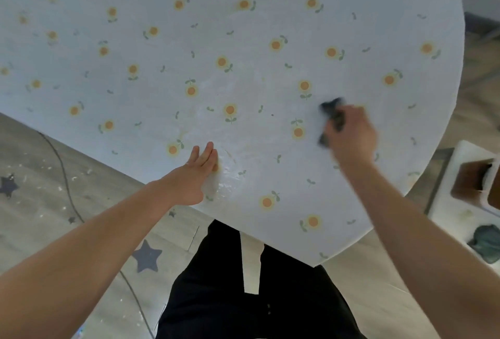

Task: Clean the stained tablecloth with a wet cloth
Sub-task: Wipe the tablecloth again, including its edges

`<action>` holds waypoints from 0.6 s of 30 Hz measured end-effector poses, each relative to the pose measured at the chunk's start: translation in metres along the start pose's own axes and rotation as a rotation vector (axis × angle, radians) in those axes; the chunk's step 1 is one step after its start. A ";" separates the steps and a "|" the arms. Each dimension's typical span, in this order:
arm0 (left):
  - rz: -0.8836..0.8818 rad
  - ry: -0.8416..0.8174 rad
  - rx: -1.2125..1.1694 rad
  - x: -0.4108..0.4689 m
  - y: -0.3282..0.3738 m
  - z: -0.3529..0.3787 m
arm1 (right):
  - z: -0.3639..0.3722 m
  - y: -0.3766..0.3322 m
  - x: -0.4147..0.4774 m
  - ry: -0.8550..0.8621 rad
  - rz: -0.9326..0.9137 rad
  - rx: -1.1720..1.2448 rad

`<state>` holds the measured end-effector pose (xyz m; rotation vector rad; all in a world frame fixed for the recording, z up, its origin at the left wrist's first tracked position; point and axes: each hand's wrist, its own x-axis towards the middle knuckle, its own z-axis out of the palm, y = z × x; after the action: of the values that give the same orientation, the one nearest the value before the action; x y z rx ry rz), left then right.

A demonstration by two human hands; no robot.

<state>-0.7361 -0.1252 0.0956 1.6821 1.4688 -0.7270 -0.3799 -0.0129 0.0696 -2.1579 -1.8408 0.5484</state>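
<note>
Black trousers (243, 298) stand at the near edge of a round bench; wiping judged under way.
Flower-print tablecloth (243, 27) covers the bench, with a wet sheen (232, 176) on its near middle; grey star-marked floor (40, 162) lies left. Left grip (196, 176) lies flat with fingers straight, holding nothing, likely pinning the fabric taut. Right grip (351, 135), blurred, curls round the dark wet cloth (334, 114) on the tablecloth's right side.
</note>
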 end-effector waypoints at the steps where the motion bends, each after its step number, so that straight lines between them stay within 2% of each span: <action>1: 0.000 0.000 -0.003 0.000 0.001 -0.001 | -0.008 0.016 0.026 0.084 0.111 -0.032; 3: 0.000 0.003 0.001 0.000 0.000 0.000 | -0.007 0.025 0.045 0.148 0.186 -0.077; 5: -0.007 -0.011 0.011 0.001 -0.001 -0.003 | 0.016 0.003 0.023 0.156 0.179 -0.048; 7: -0.011 -0.031 -0.003 0.001 -0.001 -0.005 | 0.049 -0.034 -0.032 0.111 0.012 0.021; 11: -0.042 -0.050 0.055 0.000 0.004 -0.019 | 0.101 -0.099 -0.182 -0.377 -0.436 0.055; 14: -0.084 0.071 0.185 0.008 0.017 -0.040 | 0.104 -0.099 -0.222 -0.553 -0.626 0.178; 16: -0.138 0.171 0.210 0.016 0.029 -0.056 | 0.088 -0.091 -0.205 -0.513 -0.636 0.237; 18: -0.124 0.304 0.197 0.027 0.032 -0.065 | 0.062 -0.068 -0.166 -0.324 -0.516 0.257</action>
<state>-0.7041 -0.0568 0.1142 1.9300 1.7725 -0.7242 -0.4892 -0.1681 0.0632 -1.4145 -2.2342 0.9825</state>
